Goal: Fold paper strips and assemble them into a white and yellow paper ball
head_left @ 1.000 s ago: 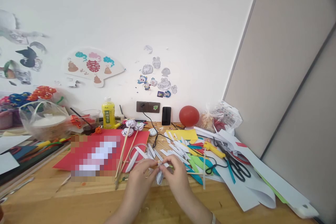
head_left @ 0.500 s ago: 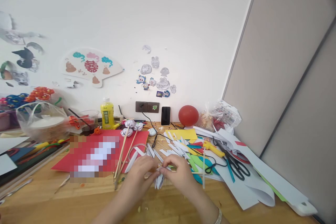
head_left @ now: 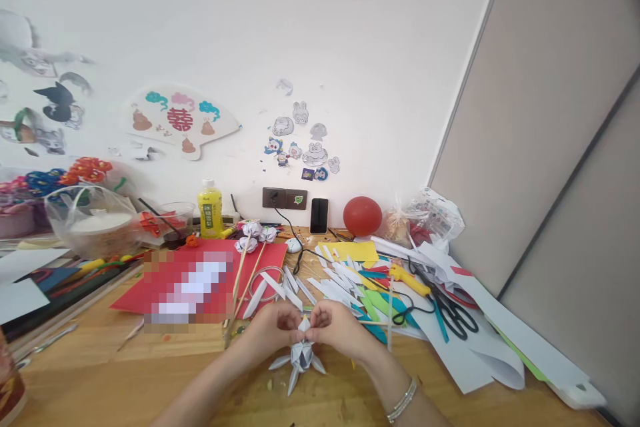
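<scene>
Between my two hands is a white folded paper flower (head_left: 302, 355) with pointed petals spread out toward me. My left hand (head_left: 275, 328) pinches its upper petal from the left side. From the right, my right hand (head_left: 334, 328) grips the same petal, thumb and fingers pressed together. Beyond my hands lie loose white paper strips (head_left: 345, 282). To the left, white paper flowers on wooden sticks (head_left: 249, 237) rest across a red sheet (head_left: 133, 290).
Right of my hands are a yellow glue gun (head_left: 409, 279) with a black cable and black scissors (head_left: 456, 320). A phone (head_left: 319, 216), a red balloon (head_left: 363, 216) and a yellow bottle (head_left: 210, 210) stand along the wall. At the lower left edge is a cup (head_left: 10, 380).
The flower has been turned so its petals fan out below my hands, where they hung bunched before. Both hands stay closed on it. The whole view has shifted slightly.
</scene>
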{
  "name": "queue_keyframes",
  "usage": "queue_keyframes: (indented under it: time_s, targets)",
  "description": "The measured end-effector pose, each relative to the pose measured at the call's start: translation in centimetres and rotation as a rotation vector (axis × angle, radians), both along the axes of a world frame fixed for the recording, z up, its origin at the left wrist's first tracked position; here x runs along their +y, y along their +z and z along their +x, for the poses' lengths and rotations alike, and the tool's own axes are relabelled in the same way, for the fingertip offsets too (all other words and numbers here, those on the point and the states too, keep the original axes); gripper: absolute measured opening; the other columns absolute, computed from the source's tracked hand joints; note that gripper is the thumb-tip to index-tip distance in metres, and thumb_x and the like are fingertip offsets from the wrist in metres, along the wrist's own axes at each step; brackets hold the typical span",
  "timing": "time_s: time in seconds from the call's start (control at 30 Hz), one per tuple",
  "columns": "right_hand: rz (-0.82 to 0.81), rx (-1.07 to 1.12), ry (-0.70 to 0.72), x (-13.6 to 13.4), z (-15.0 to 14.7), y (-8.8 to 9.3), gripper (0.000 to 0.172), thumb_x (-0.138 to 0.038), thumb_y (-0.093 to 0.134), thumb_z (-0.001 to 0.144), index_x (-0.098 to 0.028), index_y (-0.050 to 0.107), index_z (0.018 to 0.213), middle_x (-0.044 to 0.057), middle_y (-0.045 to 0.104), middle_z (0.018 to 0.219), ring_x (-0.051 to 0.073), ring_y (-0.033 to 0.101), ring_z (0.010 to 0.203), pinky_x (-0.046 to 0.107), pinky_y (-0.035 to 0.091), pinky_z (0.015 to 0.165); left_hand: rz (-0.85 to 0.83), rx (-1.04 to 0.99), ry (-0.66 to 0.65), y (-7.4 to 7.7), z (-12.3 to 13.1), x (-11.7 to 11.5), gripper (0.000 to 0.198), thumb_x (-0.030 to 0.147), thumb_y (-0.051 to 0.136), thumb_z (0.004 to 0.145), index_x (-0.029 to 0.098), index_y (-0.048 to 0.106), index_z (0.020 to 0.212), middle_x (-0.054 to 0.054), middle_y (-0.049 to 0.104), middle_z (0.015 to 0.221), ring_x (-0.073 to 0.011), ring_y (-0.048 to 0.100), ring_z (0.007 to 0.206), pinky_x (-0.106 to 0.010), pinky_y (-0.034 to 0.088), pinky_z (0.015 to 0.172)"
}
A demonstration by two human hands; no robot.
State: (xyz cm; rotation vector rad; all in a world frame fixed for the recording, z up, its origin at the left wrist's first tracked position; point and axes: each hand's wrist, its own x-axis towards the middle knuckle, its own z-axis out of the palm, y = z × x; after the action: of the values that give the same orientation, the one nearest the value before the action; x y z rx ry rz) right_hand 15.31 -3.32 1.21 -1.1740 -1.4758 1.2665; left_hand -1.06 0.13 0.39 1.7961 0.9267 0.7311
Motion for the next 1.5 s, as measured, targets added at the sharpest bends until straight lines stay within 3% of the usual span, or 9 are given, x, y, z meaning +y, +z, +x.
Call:
queue_keyframes:
  time_s: [0.47, 0.67, 0.83, 0.93, 1.07, 1.2, 1.3, 1.4, 1.5]
  targets:
    - [0.142, -0.108, -0.095, 0.3, -0.7, -0.9, 0.013, -0.006, 0.06, 0.058, -0.016, 0.052, 0.061, -0.006, 0.051, 0.057, 0.01, 0.048, 0.054, 0.019, 0.038, 0.052, 0.125, 0.095, 0.054, 0.6, -0.2, -0.2, 0.022, 0.03, 0.062, 0.062, 0.017, 0.047, 0.054, 0.006, 0.047, 0.05, -0.0097, 0.041, 0.047, -0.019, 0.029, 0.045]
    - [0.283, -0.22, -0.181, 0.0, -1.1, -1.0, 0.014, -0.004, 0.057, 0.059, -0.017, 0.053, 0.06, -0.005, 0.052, 0.063, 0.012, 0.049, 0.064, 0.022, 0.038, 0.062, 0.248, 0.197, 0.134, 1.1, 0.0, -0.7, 0.014, 0.015, 0.053, 0.062, 0.018, 0.044, 0.052, 0.004, 0.047, 0.053, -0.013, 0.043, 0.055, -0.021, 0.027, 0.05]
    - [0.248, -0.19, -0.091, 0.0, -0.9, -0.8, 0.01, -0.012, 0.061, 0.063, -0.017, 0.057, 0.071, -0.002, 0.057, 0.068, 0.013, 0.053, 0.065, 0.021, 0.041, 0.059, 0.349, 0.28, 0.093, 2.0, 0.4, -1.7, 0.011, 0.014, 0.044, 0.068, 0.019, 0.047, 0.058, 0.003, 0.051, 0.061, -0.0135, 0.046, 0.06, -0.021, 0.03, 0.054]
    - [0.245, -0.206, -0.107, 0.1, -1.0, -0.6, 0.01, -0.009, 0.06, 0.061, -0.016, 0.057, 0.067, -0.002, 0.056, 0.065, 0.013, 0.053, 0.062, 0.021, 0.04, 0.057, 0.405, 0.339, 0.089, 2.1, 0.4, -1.9, 0.013, 0.016, 0.042, 0.071, 0.019, 0.047, 0.06, 0.002, 0.053, 0.063, -0.0139, 0.047, 0.061, -0.022, 0.031, 0.054]
    - [0.326, -0.258, -0.214, 0.0, -1.2, -0.4, 0.01, -0.006, 0.058, 0.06, -0.016, 0.059, 0.062, -0.002, 0.054, 0.065, 0.013, 0.052, 0.063, 0.022, 0.039, 0.059, 0.266, 0.239, 0.12, 2.5, -0.2, -1.2, 0.008, 0.026, 0.049, 0.07, 0.018, 0.051, 0.068, 0.001, 0.056, 0.068, -0.0148, 0.05, 0.063, -0.023, 0.036, 0.056]
    - [0.347, -0.264, -0.228, -0.1, -1.3, -0.3, 0.007, -0.009, 0.06, 0.063, -0.016, 0.061, 0.062, -0.001, 0.057, 0.065, 0.014, 0.055, 0.065, 0.023, 0.042, 0.061, -0.042, 0.06, 0.03, 2.4, -0.5, -0.6, 0.033, 0.044, 0.034, 0.078, 0.018, 0.053, 0.085, 0.0, 0.057, 0.076, -0.0148, 0.052, 0.063, -0.023, 0.039, 0.053]
    - [0.358, -0.269, -0.15, -0.3, -1.4, -0.4, 0.006, -0.013, 0.061, 0.067, -0.017, 0.065, 0.07, 0.0, 0.062, 0.07, 0.015, 0.057, 0.069, 0.025, 0.043, 0.067, 0.03, 0.078, 0.025, 1.6, -0.1, -0.2, 0.027, 0.04, 0.042, 0.074, 0.017, 0.05, 0.062, 0.005, 0.045, 0.057, -0.0123, 0.045, 0.056, -0.022, 0.036, 0.052]
    - [0.446, -0.338, -0.146, -0.5, -1.5, -0.2, 0.005, -0.017, 0.062, 0.071, -0.018, 0.066, 0.069, 0.0, 0.062, 0.07, 0.015, 0.057, 0.071, 0.025, 0.041, 0.068, 0.087, 0.083, 0.08, 0.9, 0.4, 0.0, 0.022, 0.035, 0.04, 0.074, 0.018, 0.046, 0.061, 0.005, 0.042, 0.057, -0.0121, 0.042, 0.056, -0.022, 0.034, 0.052]
    - [0.636, -0.406, -0.122, -0.7, -1.6, 0.0, 0.009, -0.021, 0.062, 0.074, -0.019, 0.065, 0.066, 0.001, 0.063, 0.068, 0.015, 0.054, 0.072, 0.027, 0.04, 0.068, 0.139, 0.096, 0.121, 0.9, 0.4, 0.0, 0.021, 0.033, 0.039, 0.075, 0.019, 0.045, 0.06, 0.005, 0.043, 0.058, -0.013, 0.042, 0.058, -0.023, 0.034, 0.054]
